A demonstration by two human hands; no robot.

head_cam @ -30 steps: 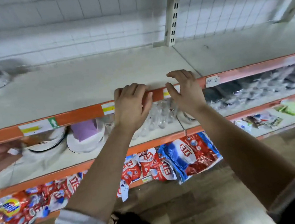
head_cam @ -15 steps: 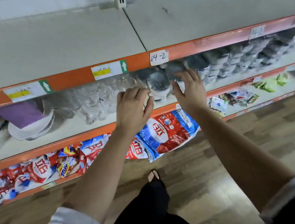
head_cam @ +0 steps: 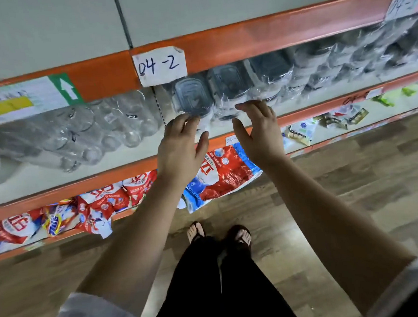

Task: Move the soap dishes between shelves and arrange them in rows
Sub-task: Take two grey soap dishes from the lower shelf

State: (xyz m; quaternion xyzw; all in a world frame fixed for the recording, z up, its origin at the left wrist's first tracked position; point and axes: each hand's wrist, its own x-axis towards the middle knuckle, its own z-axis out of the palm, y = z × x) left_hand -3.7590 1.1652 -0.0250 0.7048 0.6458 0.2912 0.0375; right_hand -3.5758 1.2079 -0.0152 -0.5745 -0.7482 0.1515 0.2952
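Plastic-wrapped soap dishes (head_cam: 192, 97) lie on the middle shelf (head_cam: 306, 103); my left hand (head_cam: 179, 145) and right hand (head_cam: 259, 133) reach them, each grip spread, holding none; I judge the moving not yet begun.

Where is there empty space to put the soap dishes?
The top shelf above the orange rail is bare as far as shown. The middle shelf is crowded: glasses left, wrapped soap dishes right, with only a bare front strip before the glasses.
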